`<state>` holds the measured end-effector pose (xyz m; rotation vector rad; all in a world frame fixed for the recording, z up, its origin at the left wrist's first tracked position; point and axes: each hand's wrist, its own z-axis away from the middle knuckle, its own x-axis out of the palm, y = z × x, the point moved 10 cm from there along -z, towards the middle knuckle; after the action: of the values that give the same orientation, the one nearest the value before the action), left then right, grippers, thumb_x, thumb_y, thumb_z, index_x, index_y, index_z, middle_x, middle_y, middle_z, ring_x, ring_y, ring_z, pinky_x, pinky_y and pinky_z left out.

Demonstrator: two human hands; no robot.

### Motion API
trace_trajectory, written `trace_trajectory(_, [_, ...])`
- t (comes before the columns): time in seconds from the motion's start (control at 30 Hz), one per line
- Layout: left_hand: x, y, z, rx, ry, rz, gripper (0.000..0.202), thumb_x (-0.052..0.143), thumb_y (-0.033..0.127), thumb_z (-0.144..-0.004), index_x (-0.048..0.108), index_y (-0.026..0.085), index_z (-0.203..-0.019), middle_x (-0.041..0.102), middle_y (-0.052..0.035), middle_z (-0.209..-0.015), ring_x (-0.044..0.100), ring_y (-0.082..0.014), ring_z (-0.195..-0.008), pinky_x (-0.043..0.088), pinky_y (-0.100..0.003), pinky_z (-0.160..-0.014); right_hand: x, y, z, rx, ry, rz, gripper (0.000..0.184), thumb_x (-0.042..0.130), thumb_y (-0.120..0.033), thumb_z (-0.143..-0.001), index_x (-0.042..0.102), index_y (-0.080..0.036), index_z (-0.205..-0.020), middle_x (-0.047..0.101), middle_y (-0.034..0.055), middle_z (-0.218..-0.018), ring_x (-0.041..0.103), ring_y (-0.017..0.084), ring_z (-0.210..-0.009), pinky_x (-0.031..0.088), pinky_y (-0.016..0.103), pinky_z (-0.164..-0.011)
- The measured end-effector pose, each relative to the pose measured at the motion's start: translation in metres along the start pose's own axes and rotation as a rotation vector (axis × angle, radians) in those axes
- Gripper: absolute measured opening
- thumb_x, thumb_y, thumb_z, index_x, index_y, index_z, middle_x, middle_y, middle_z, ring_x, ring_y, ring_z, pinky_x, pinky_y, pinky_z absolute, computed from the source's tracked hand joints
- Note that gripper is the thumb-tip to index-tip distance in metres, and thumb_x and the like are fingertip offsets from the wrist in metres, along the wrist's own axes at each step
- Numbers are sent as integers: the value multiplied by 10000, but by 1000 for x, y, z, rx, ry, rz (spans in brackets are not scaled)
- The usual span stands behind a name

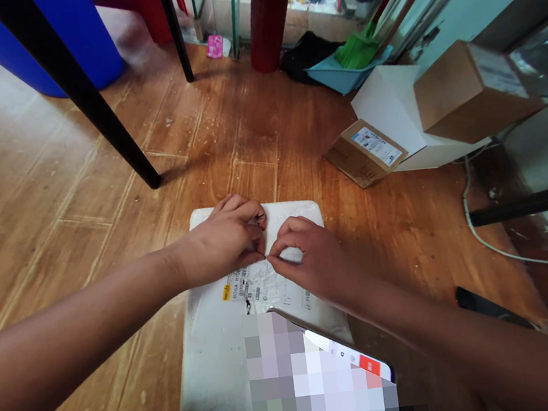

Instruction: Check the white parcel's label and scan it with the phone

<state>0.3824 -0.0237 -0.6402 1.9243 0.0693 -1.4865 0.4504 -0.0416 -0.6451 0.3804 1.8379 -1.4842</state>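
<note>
pinching at the top of a flat white parcel [211,344], both hands meet just past its middle. the parcel lies on the wood floor [56,204], straight ahead of the person, its far edge with rounded corners pointing away.

the left hand [228,240] comes in from the left with its knuckles up. its fingers [257,230] are curled tight, thumb and forefinger nipped together on a fold of the parcel's wrap. the right hand [310,261] comes from the right, and its thumb and forefinger are closed on the same fold, tip to tip with the left. the other fingers of both hands are tucked in, not spread.

just under the hands a crumpled printed label [258,286] is stuck on the parcel, partly covered by the right hand. nearer the person a phone [350,355] lies on the parcel with its screen lit, most of it blurred.

to the right, well apart from the parcel, a small carton [364,152] leans against a white box [388,103], and a brown carton [463,91] sits on that box. behind them is a blue dustpan [338,73] with a green brush [358,51]. a black leg [94,107] slants down to the floor on the left, ahead of a blue drum [71,37]. a pale cable [486,241] trails over the floor on the right.
</note>
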Motion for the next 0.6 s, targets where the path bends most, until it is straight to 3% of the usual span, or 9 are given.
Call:
trace_trajectory(0.3, [4,-2,-3,-80,-67,13,89,670,280,-790,686,195,-773,533,-61,-1020,434,-253,-1026,362,-475,-971,1,0,-2,26,-42,14,124,663,-94,-748,649,-184,-664,588,16,-754,553,166,-787,449,318,-726])
trace_trajectory(0.47, [1,-5,-1,-115,-7,-3,208,710,323,-752,625,182,-880,512,-75,-1024,424,-263,-1029,374,-465,-947,0,0,-2,14,-35,36,140,682,-94,-737,637,-190,-647,608,18,-777,569,165,-794,447,311,-718])
trace_trajectory(0.53, [-1,-6,1,-105,10,29,185,712,287,-746,610,183,-861,501,-68,-1026,424,-252,-1035,362,-465,-966,-3,2,-2,37,-18,54,120,711,-118,-721,622,-197,-703,607,6,-776,568,157,-774,439,298,-697])
trace_trajectory(0.6, [-1,-5,2,-74,3,74,99,686,223,-757,615,185,-814,496,-61,-1039,432,-236,-1043,323,-479,-1008,-6,8,-2,103,1,43,236,752,-143,-683,585,-207,-837,597,-17,-756,557,143,-724,427,278,-654])
